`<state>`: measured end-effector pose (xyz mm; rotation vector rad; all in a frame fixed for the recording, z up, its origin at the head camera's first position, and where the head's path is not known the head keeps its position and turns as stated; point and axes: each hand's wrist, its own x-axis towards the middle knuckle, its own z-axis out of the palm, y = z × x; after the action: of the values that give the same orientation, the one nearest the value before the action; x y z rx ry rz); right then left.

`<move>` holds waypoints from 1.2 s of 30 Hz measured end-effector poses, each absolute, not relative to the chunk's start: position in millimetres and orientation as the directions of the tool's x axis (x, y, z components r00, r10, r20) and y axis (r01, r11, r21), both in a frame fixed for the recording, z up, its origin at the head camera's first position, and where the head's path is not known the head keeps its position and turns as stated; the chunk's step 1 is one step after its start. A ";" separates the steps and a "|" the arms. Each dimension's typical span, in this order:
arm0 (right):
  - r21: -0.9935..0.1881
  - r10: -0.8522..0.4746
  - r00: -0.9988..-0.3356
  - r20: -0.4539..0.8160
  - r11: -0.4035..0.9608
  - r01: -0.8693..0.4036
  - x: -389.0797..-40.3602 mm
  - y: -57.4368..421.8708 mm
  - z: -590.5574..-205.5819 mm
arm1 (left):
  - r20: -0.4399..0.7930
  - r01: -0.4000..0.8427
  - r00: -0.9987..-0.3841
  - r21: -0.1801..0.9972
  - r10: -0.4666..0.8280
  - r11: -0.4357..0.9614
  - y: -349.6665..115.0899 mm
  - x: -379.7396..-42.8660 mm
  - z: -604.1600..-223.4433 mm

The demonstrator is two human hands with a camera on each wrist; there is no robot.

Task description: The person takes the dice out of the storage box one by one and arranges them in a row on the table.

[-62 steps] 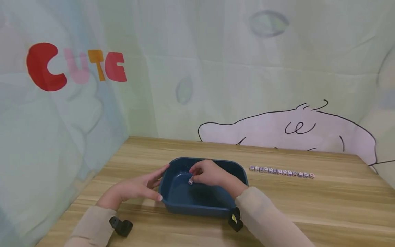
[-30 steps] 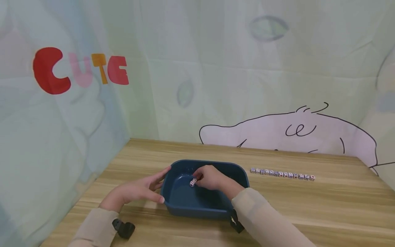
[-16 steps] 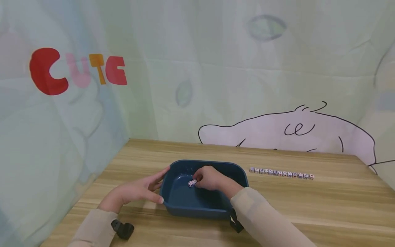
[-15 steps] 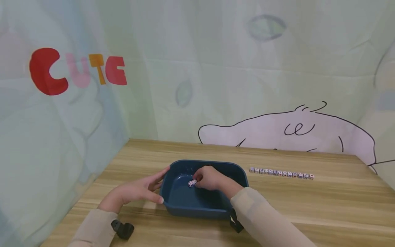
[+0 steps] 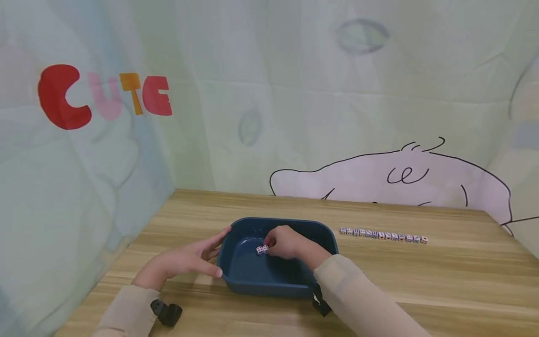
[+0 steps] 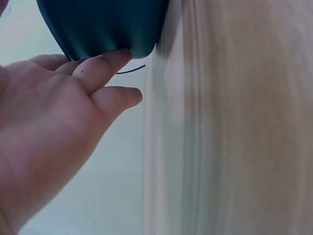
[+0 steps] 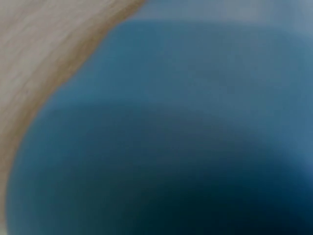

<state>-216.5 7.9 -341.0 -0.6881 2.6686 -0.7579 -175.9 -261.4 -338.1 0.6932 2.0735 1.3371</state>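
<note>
A dark blue rectangular bin stands on the wooden table. Inside it two white dice, a left die and a right die, sit side by side on the floor. My right hand reaches in over the right side and pinches the right die between thumb and index finger; its other fingers are hidden. My left hand rests against the bin's left wall with spread, fairly straight fingers. In the left wrist view, the left hand touches the bin from outside. Blurred blue bin wall fills most of the right wrist view.
A straight row of several dice lies on the table to the right of the bin. A printed cloth hangs behind and on the left. Black wrist cameras, one a left camera, sit on both sleeves.
Earlier only one die showed at my right fingertips; now two stand side by side, turned slightly into line. My right hand shifted a little right and nearer. The left hand stays against the bin.
</note>
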 end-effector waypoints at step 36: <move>-0.645 -0.607 -0.793 0.050 0.587 -0.490 -194.2 42.4 -298.9 | -0.158 0.146 -0.692 0.925 0.704 0.351 -262.1 -175.8 -337.5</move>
<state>-194.2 42.4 -298.9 -0.9209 2.6383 -0.9912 -175.8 -262.1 -337.5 0.7375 2.0718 1.3378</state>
